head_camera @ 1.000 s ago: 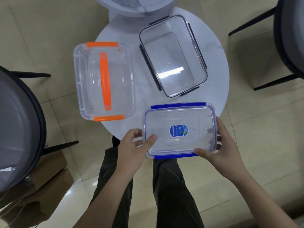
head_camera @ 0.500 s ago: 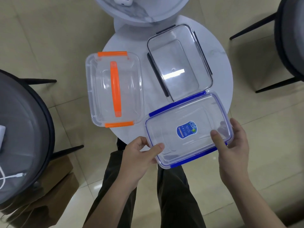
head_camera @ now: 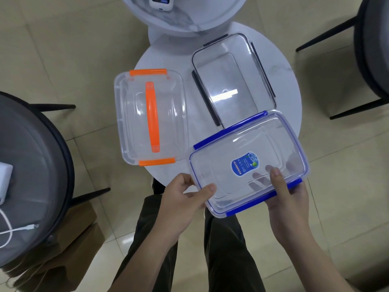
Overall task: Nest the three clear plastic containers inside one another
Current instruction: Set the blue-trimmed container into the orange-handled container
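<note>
I hold a clear container with blue clips and a blue label (head_camera: 248,163) over the near edge of the small round white table (head_camera: 172,57), turned at an angle. My left hand (head_camera: 185,199) grips its near left corner, thumb on the lid. My right hand (head_camera: 284,199) grips its near right side, thumb on top, fingers showing through the plastic underneath. A clear container with an orange handle and orange clips (head_camera: 150,116) sits on the table's left edge. An open clear container with dark clips (head_camera: 231,81), no lid on it, stands at the back right.
A second round marble table (head_camera: 189,24) with a white device on it stands behind. Dark chairs flank me, the left one (head_camera: 31,165) carrying a white charger and cable, another one (head_camera: 372,49) at the right. A brown cardboard box (head_camera: 69,249) lies on the tiled floor.
The blue-clipped container has come up off the table's near edge and turned counterclockwise. My right hand has slid from its right end to its near long side. The view shifted so the table appears further right.
</note>
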Motion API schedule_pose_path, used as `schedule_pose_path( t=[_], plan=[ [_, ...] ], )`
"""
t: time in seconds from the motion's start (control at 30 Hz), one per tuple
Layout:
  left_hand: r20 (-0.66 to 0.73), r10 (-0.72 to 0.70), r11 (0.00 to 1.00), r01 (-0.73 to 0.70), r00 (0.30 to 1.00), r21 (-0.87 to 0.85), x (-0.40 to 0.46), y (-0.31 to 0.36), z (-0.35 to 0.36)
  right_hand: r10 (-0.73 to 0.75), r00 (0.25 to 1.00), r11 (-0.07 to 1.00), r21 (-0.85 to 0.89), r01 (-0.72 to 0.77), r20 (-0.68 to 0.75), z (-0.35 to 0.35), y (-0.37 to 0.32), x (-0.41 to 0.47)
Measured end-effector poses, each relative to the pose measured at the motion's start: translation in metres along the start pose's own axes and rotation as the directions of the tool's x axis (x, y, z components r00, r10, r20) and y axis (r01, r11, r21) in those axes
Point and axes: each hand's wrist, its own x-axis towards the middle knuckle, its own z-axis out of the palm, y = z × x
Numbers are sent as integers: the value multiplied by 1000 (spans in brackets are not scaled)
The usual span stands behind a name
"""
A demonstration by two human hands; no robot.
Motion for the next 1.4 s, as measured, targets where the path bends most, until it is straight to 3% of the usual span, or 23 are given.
schedule_pose_path(
  t=[0.3, 0.57, 0.83, 1.0, 1.2, 1.4],
  plan=[
    [66, 36, 994, -29, 997, -107, 7, 15, -5, -28, 1000, 999, -33, 27, -7, -6, -1, 1],
    [248, -30, 999, 20, 968, 41, 7, 17, -7, 39, 995, 997, -75, -32, 97, 0, -7, 9],
    [186, 93, 996, -91, 978, -19, 3, 10, -8, 12, 977, 999, -38, -4, 212, 12, -4, -2],
    [169, 98, 994, -88, 981, -63, 0, 13, -12, -14, 972, 990, -131, 46, 234, 20, -1, -7],
    [-35, 131, 979, -135, 991, -156, 2, 26, -17, -52, 965, 978, -183, 101, 256, 45, 0, -10],
    [-218, 266, 959, -280, 939, -38, 2, 41, -33, -89, 949, 970, -191, 152, 303, 87, -11, -6]
  ],
)
